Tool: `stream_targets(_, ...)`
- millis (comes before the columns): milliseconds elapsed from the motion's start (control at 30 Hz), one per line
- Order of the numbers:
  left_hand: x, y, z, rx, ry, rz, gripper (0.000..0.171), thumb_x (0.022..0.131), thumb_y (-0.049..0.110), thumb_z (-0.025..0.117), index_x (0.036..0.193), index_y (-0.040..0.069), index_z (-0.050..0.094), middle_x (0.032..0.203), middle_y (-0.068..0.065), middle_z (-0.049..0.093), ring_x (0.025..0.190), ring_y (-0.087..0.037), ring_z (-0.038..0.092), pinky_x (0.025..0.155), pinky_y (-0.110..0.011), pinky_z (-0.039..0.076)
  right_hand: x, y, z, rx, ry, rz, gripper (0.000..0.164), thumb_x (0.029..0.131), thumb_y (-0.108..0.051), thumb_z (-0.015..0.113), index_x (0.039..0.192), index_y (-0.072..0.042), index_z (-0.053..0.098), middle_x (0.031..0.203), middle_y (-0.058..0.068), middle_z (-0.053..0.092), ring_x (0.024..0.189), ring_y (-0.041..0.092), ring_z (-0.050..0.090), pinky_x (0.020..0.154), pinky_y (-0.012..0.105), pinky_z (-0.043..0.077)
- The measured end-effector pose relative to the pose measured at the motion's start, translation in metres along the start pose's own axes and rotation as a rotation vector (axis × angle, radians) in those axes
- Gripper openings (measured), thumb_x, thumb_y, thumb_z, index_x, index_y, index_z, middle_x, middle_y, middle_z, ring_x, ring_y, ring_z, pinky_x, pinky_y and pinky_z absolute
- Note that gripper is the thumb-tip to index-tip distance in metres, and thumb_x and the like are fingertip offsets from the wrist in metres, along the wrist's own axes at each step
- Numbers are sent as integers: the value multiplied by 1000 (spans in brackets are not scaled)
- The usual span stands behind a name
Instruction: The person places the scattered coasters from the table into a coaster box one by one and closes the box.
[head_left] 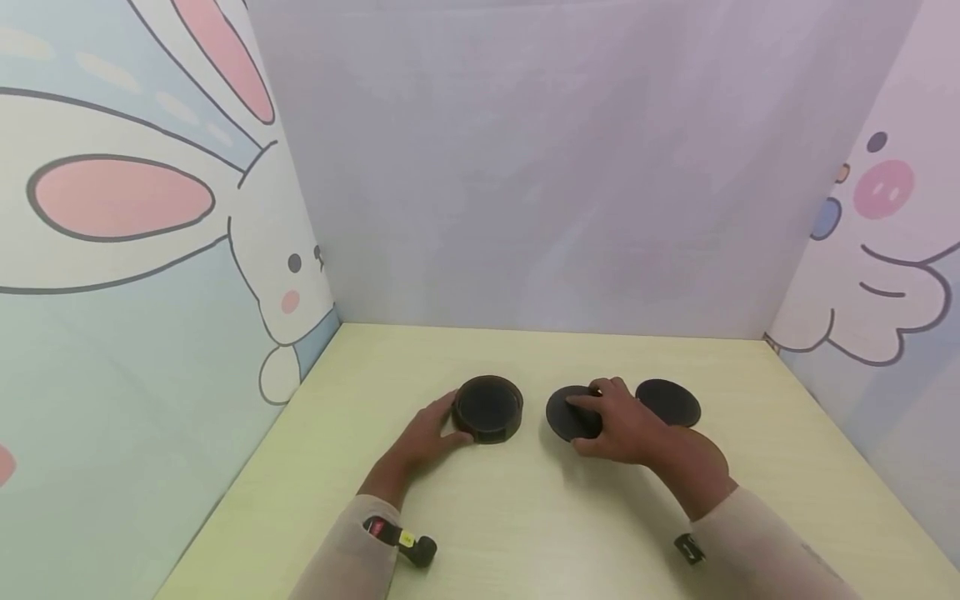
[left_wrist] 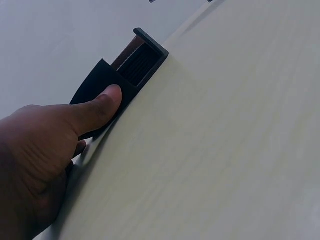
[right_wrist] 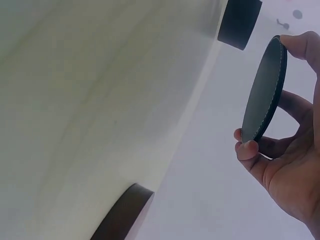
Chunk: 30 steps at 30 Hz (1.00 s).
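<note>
My left hand (head_left: pixel 427 433) grips the side of a black round coaster holder (head_left: pixel 489 440) that stands on the table. In the left wrist view its thumb presses the outer wall of the holder (left_wrist: pixel 95 82), beside a notch cut in that wall. Inside the holder, the head view shows a dark round surface. My right hand (head_left: pixel 618 425) holds a black round coaster (head_left: pixel 562 412) by its rim, raised over the table right of the holder. The right wrist view shows this coaster (right_wrist: pixel 265 90) tilted, with pale stitching along its edge, between thumb and fingers.
Another black coaster (head_left: pixel 669 403) lies on the table right of my right hand. A brown round piece (head_left: pixel 708 454) lies nearer, partly hidden under my right forearm. The pale table (head_left: pixel 525 533) meets a plain back wall (head_left: pixel 525 167) and cartoon-printed side walls.
</note>
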<state>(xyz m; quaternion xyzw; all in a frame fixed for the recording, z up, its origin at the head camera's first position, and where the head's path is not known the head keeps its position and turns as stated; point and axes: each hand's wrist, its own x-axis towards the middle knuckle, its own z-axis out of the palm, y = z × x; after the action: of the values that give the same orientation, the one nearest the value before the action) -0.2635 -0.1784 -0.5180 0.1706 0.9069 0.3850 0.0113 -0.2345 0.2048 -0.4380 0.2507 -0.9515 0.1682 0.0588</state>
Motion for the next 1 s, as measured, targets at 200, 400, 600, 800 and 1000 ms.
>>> stream_targets(200, 0, 0, -1, 5, -2, 19, 92, 94, 51, 82, 171, 29, 39, 174, -4, 45, 164, -37, 39, 137, -63, 28, 5, -4, 3, -2, -8, 32, 64, 85, -44, 84, 142, -17, 74, 142, 22, 62, 126, 40, 57, 87, 53, 60)
stream_targets(400, -1, 2, -1, -2, -4, 17, 90, 94, 51, 82, 171, 28, 39, 174, -5, 46, 164, -38, 39, 136, -64, 29, 12, -10, 6, 0, -22, 33, 64, 86, -46, 84, 143, -18, 73, 142, 21, 62, 126, 38, 58, 88, 52, 62)
stream_targets(600, -2, 4, -1, -10, 0, 7, 91, 95, 49, 82, 171, 25, 39, 174, -7, 46, 164, -40, 39, 136, -65, 28, 20, -17, 8, 31, 2, -9, 64, 87, -42, 84, 143, -14, 73, 142, 24, 61, 125, 40, 58, 91, 52, 61)
stream_targets(800, -1, 4, -2, -10, 0, 7, 90, 95, 47, 83, 171, 27, 40, 174, -6, 46, 164, -39, 38, 136, -64, 28, 29, -24, 8, 53, 13, -23, 65, 88, -42, 84, 145, -13, 72, 145, 27, 59, 128, 43, 57, 92, 54, 61)
stream_targets(1000, -1, 3, -1, -12, 2, 26, 88, 95, 45, 83, 170, 27, 41, 174, -4, 46, 165, -35, 38, 137, -61, 28, 38, -26, 13, 89, 26, -41, 64, 89, -40, 84, 146, -13, 71, 147, 28, 58, 130, 44, 55, 95, 55, 61)
